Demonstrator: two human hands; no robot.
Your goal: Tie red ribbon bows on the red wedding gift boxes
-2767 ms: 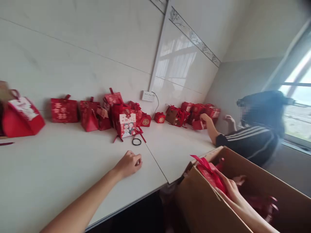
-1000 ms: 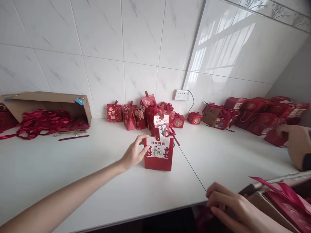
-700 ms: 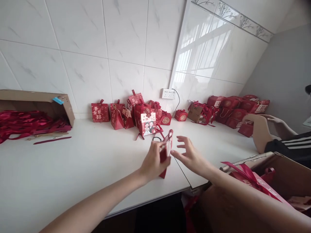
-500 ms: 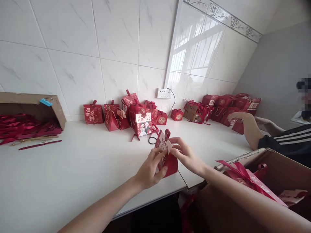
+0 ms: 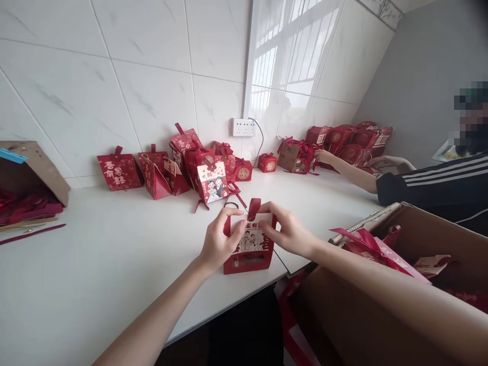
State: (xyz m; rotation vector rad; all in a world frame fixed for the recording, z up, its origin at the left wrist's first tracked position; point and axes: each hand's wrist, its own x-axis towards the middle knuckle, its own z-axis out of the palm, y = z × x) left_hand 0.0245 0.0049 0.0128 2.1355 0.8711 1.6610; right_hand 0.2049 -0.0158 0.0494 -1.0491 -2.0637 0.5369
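Your left hand (image 5: 221, 238) and right hand (image 5: 287, 230), equally near, pinched the upright red box (image 5: 251, 244) up top, astride its strap (image 5: 254, 205).

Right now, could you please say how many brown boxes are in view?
3: left box at the edge, small box at the back, large box at lower right. Others may be hidden.
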